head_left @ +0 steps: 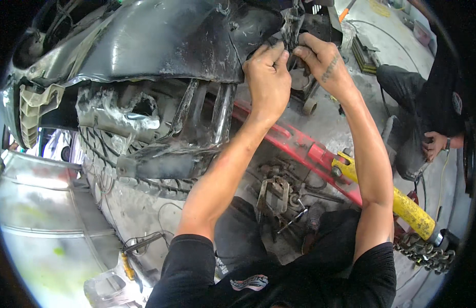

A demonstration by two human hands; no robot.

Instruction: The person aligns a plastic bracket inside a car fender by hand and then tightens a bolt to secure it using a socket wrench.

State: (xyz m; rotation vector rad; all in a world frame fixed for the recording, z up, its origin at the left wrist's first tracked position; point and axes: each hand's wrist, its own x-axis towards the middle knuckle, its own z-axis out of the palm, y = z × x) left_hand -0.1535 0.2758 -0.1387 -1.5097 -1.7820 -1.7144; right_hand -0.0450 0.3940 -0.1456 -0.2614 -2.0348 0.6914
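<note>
Both my hands are raised at the bent metal edge (293, 23) of a damaged vehicle's front end, close beside each other. My left hand (269, 77) is closed, thumb and fingers pinched together at the edge of the dark panel (166, 43). A short distance to its right, my right hand (321, 64) is also closed in a pinch, thumb toward the left hand. Whatever sits between the fingertips of either hand is too small and dark to name. Under the panel a grey metal bracket (171, 161) projects in front of a tire (102, 149).
A red beam (299, 151) slants below my arms to a yellow cylinder (415, 213) and a heavy chain (425, 251). Clamps and metal tools (276, 195) lie on the floor before me. A person (428, 102) crouches at the right. A silver panel (33, 205) stands left.
</note>
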